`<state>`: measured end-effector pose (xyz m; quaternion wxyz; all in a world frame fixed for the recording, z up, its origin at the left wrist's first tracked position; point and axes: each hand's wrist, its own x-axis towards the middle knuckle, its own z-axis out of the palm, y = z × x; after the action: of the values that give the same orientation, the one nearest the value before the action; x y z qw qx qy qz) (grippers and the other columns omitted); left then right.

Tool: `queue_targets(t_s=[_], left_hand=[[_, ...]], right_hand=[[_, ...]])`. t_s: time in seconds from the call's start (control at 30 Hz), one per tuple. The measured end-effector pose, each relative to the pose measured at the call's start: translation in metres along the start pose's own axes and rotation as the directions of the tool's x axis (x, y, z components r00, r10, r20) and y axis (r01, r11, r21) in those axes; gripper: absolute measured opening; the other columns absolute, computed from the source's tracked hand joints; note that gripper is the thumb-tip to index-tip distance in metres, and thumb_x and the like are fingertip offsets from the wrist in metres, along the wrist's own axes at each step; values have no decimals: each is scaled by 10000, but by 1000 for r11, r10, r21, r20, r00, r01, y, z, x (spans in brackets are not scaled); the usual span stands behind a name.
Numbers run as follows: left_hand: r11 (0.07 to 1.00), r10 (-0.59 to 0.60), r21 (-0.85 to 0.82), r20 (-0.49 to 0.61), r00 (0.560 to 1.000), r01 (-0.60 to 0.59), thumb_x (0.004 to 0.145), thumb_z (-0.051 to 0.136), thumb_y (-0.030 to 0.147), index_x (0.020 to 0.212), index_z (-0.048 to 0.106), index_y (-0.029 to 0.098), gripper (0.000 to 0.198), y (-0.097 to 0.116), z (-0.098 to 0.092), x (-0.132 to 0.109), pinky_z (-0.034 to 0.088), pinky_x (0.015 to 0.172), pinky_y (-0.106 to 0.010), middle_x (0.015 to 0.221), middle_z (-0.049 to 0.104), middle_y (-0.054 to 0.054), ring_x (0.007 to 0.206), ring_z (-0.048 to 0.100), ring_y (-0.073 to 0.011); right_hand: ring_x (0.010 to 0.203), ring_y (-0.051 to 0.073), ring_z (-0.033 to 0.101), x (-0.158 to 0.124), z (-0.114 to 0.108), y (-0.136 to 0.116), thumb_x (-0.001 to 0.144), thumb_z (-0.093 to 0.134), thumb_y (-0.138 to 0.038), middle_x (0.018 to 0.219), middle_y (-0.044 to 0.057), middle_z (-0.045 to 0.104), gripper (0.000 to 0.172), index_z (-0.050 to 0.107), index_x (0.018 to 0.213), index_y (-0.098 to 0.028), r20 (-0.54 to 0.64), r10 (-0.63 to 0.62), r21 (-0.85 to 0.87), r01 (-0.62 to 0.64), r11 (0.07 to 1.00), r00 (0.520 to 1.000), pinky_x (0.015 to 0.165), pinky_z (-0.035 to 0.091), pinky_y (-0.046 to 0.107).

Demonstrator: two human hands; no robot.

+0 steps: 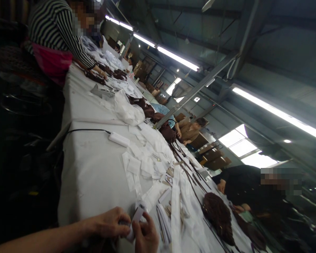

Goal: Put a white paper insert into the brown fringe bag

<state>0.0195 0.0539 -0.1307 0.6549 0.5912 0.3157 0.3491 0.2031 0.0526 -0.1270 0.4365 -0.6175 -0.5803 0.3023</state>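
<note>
A worker's two bare hands meet over a small pale strip (pixel 138 213) at the bottom center of the frame, at the near end of a long table covered in white cloth (pixel 86 175). The right hand (pixel 147 233) pinches the strip between thumb and forefinger, at its right edge; the left hand (pixel 114 223) has its fingers curled close together at the lower left edge, though whether they are clamped on it cannot be told. The strip, smooth-faced and slightly blurred, looks to be paper or thin card: probably very light, limp to mildly stiff, and apt to crease or slide against its neighbors if squeezed hard. The edges, taken between thumb and fingertip with a light touch, would seem the surest hold, leaving the flat face free. To the right of the hands, at lower center, stands a fanned stack of white slips (pixel 163 223), beside a long white band (pixel 176 207); loose white pieces (pixel 140 165) scatter toward mid-frame. A dark brown bundle (pixel 218 216) lies at lower right, near a co-worker in black (pixel 244 186), while a person in a striped top (pixel 60 31) leans over the table at upper left.
</note>
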Motion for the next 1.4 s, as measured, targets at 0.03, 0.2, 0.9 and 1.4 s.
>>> queue_targets(t_s=[0.03, 0.2, 0.9, 1.4], left_hand=[[1000, 11, 22, -9, 1000, -10, 700, 571, 203, 684, 669, 149, 113, 0, 0, 0, 291, 432, -174, 550, 467, 49, 507, 412, -94], [995, 40, 86, 12, 999, -41, 691, 566, 182, 733, 713, 156, 155, 3, -1, -3, 257, 444, -189, 551, 456, 54, 532, 389, -98], [994, 104, 33, 69, 992, -106, 737, 588, 192, 869, 746, 184, 206, 6, -2, -6, 359, 530, -187, 656, 595, 35, 596, 483, -113], [993, 84, 78, -9, 996, -83, 672, 600, 184, 777, 730, 175, 168, 1, -1, -3, 310, 474, -186, 571, 489, 63, 523, 393, -92]], right_hand=[[474, 142, 548, 2, -2, -1, 663, 707, -459, 498, -50, 589, 617, 593, 1155, -105, 38, 4, 18, -5, 1000, 999, 507, 455, 237], [446, 85, 424, 13, -21, -30, 673, 647, -360, 493, -60, 494, 291, 663, 843, -124, 504, 54, 58, -96, 994, 862, 427, 321, 197], [578, 143, 575, 11, -11, -85, 682, 533, -76, 588, 12, 643, 170, 671, 671, -174, 508, 19, -623, 352, 699, 861, 529, 284, 243], [552, 128, 597, 36, -8, -95, 640, 541, -85, 486, -18, 575, 177, 659, 540, -172, 670, 102, -585, 439, 681, 735, 456, 277, 203]])
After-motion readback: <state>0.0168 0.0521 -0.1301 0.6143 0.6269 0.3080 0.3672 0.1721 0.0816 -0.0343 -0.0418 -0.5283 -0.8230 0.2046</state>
